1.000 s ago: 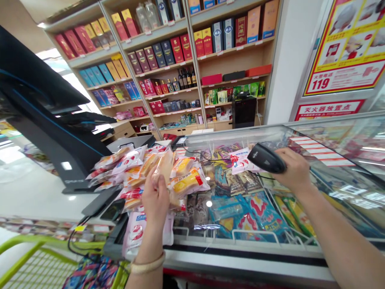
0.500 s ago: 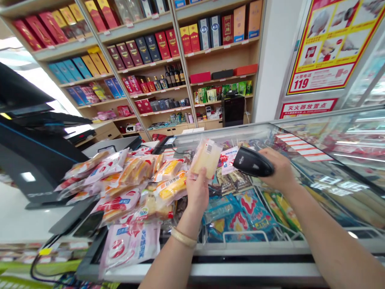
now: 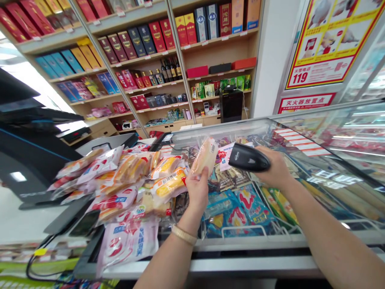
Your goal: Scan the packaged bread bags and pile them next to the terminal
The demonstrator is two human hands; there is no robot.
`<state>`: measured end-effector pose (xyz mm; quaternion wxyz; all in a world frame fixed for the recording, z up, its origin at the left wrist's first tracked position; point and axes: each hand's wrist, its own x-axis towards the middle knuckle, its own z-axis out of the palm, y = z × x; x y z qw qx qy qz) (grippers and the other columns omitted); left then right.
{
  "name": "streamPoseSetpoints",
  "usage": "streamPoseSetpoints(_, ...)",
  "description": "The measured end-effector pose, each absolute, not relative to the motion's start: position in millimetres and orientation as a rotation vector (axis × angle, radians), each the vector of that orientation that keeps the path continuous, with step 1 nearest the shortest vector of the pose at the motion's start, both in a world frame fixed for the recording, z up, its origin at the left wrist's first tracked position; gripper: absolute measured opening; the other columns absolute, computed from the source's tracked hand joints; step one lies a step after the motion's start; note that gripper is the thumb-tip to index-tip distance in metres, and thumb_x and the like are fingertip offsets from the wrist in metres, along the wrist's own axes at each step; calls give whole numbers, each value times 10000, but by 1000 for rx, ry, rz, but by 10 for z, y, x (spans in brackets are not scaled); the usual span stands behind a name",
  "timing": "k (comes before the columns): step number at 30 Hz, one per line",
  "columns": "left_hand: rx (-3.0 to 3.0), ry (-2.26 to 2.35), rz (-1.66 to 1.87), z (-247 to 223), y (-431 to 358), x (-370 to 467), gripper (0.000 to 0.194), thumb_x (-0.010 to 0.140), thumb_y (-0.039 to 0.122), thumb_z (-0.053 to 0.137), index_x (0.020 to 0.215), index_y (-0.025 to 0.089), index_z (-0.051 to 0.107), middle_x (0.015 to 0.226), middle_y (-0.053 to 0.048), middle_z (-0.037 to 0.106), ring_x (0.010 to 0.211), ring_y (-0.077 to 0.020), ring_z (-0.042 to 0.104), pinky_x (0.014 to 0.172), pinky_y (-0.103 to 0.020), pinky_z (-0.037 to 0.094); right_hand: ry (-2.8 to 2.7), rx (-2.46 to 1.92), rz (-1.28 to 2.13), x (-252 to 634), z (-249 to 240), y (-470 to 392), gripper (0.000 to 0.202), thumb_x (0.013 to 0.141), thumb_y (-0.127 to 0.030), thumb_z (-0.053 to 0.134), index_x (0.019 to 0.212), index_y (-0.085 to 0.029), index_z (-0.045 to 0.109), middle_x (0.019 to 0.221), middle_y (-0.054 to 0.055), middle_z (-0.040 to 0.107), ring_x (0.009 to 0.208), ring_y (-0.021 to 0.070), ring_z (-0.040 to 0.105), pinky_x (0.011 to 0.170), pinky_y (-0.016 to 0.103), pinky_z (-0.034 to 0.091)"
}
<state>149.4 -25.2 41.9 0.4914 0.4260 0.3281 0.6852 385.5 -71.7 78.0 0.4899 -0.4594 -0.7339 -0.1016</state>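
Observation:
Between the thumb and fingers of my left hand (image 3: 197,188) is a packaged bread (image 3: 204,157) in clear wrap, held up at a tilt with a small barcode label near its edge. My right hand (image 3: 272,166) is wrapped round a black barcode scanner (image 3: 248,157), its head pointing left toward the bread, a short gap apart. A heap of wrapped breads (image 3: 129,168) lies left of my left hand, on the freezer's glass top. The nearest in the heap is a yellow-and-orange bread pack (image 3: 170,185). A white-and-pink packet (image 3: 128,245) lies at the front.
Beneath my hands is a glass-topped chest freezer (image 3: 240,263) with blue packets (image 3: 240,208) inside. A dark checkout terminal (image 3: 33,160) and cables (image 3: 30,261) stand at left. Shelves (image 3: 144,60) of boxed bottles line the back; a fire notice (image 3: 327,48) hangs at right.
The bread in my left hand has turned from its flat face toward its narrower side. My right hand and the scanner have shifted slightly left. The whole view has moved a little.

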Motion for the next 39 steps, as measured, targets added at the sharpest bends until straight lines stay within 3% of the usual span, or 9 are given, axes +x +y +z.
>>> streamPoseSetpoints(7,1026,814,1649,415,-270,1492,356,772,324,859,1080,166,773,1123,-96,820,1153,-259,748,1105,-441,536,-1755,-1193,-234,3878,743,-702,217,797,-387,693,940,-223,698,847,58,721,730,204,663,667,319,525)
streamPoseSetpoints(11,1258,874,1637,412,-281,1456,343,815,228,784,1156,190,779,1259,-102,790,1281,-269,689,1185,-458,471,-1663,-1265,-347,3926,692,-677,185,783,-386,683,887,-232,678,848,62,713,754,223,669,681,335,521)
streamPoseSetpoints(18,2128,1084,1371,594,29,1629,605,800,-9,563,1329,227,738,1468,-125,675,1389,-288,602,1233,-486,410,-1576,-1403,-581,4079,606,-599,149,758,-337,661,864,-234,685,825,74,706,758,240,671,674,342,510)
streamPoseSetpoints(28,2268,1689,812,354,348,1811,589,928,17,444,1406,250,698,1547,-181,598,1519,-336,465,1289,-648,219,-1528,-1424,-710,4129,508,-538,161,797,-326,629,892,-220,705,854,86,716,731,235,648,627,328,467)
streamPoseSetpoints(32,2291,1670,624,359,319,1813,746,841,27,587,1549,260,559,1682,-185,434,1612,-389,293,1296,-692,126,-1551,-1414,-706,4136,501,-535,172,794,-339,626,892,-224,708,854,87,712,727,234,648,633,330,477)
streamPoseSetpoints(35,2309,1618,617,437,203,1828,854,826,76,621,1642,208,405,1740,-210,305,1641,-412,186,1301,-678,132,-1562,-1425,-692,4139,506,-540,168,788,-335,625,890,-232,710,860,84,712,737,236,651,644,332,485)
streamPoseSetpoints(39,2423,1384,820,563,-52,1620,845,813,92,624,1625,203,421,1736,-203,319,1636,-381,227,1314,-622,186,-1576,-1404,-703,4153,501,-546,223,757,-316,636,946,-231,719,878,84,727,752,249,669,655,340,494)
